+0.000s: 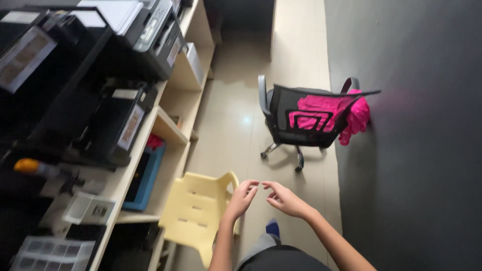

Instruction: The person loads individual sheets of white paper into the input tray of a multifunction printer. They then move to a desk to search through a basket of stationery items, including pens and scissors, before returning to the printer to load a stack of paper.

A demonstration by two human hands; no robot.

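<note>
Head: pale yellow plastic chair (196, 213).

Glossy tiled floor (236, 110) — smooth yellow plastic chair (196, 213), black mesh office chair (306, 118) draped with pink cloth (351, 113) — matt dark wall (416, 150).

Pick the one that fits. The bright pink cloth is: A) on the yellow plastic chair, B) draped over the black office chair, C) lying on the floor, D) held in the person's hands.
B: the pink cloth hangs over the back of the black office chair; both hands are empty.
</note>
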